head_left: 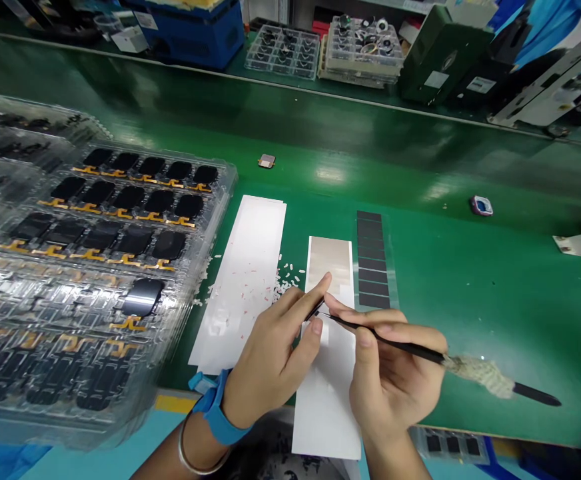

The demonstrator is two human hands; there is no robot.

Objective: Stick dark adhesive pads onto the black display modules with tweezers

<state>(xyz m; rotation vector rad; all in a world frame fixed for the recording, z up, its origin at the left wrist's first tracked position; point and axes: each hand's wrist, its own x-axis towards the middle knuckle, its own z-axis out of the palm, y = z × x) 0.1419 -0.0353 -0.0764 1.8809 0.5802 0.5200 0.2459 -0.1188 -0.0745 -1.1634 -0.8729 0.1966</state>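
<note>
My left hand (280, 347) is closed in a pinch on a small dark screen module (314, 309), mostly hidden by the fingers. Black tweezers (410, 348), wrapped in pale cloth or tape near the rear end, are gripped in my right hand (400, 373); their tip touches or nearly touches the module. Both hands are above a white backing sheet (328, 413) whose upper part bears beige film (329, 257). To the left lie long white sheets (250, 267) dotted with tiny pink bits. Small white scraps (284, 285) are scattered beside them.
Clear plastic trays (210, 220) of black screens with orange flex cables fill the left side. A strip of black adhesive pieces (372, 260) lies right of the sheet. Farther off are a small module (266, 161) and a watch case (481, 205). Boxes (190, 30) line the shelf.
</note>
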